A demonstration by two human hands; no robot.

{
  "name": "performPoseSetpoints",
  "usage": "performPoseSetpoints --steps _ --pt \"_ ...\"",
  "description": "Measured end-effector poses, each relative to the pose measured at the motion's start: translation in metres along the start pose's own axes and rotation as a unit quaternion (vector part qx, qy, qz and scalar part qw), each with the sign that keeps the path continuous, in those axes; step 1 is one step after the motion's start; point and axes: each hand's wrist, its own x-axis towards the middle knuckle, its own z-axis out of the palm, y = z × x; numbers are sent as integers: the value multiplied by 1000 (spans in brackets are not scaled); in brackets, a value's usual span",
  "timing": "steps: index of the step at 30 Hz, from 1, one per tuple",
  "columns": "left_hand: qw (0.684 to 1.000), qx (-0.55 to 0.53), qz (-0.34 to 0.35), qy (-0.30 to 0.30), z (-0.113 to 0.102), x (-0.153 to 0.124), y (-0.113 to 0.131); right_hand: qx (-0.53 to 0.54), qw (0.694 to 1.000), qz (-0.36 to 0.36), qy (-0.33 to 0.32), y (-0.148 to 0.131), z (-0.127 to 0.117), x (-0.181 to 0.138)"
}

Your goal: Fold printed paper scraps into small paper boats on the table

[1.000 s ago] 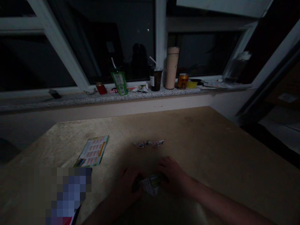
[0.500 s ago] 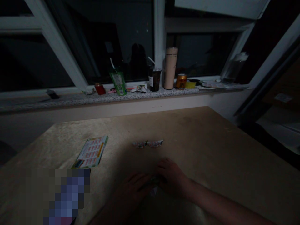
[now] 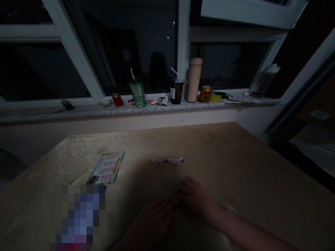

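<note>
My left hand (image 3: 154, 218) and my right hand (image 3: 197, 200) are close together low over the table, their fingers bent inward. Between the fingertips shows a sliver of a small pale and greenish piece, paper-like (image 3: 177, 204); the rest of it is hidden by fingers and shadow. Both hands appear closed on it. Beyond them on the table lie two small printed paper pieces (image 3: 175, 161), pointed and side by side like a bow.
A printed booklet (image 3: 107, 168) lies left on the wooden table (image 3: 214, 150), with a blurred-out bluish object (image 3: 83, 212) nearer me. Along the windowsill (image 3: 157, 109) stand a green cup (image 3: 138, 94), a dark drink cup (image 3: 177, 92), a tall flask (image 3: 194, 80) and an orange can (image 3: 205, 94).
The view has shifted slightly. My left hand has moved closer to the right fingertips, and less of the pale piece shows between them now. The things on the table stay put.
</note>
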Motion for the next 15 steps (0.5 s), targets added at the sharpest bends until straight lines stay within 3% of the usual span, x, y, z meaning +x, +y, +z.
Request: performPoseSetpoints --steps 4,8,15 --pt "1000 11 -26 12 15 -2 7 -21 999 -36 -15 -1 -4 -9" --pt "998 38 -44 4 22 -2 18 -12 1000 -18 -10 -6 -8 -20" --pt "993 81 -66 52 47 -13 35 2 1000 8 7 -9 -9 -26"
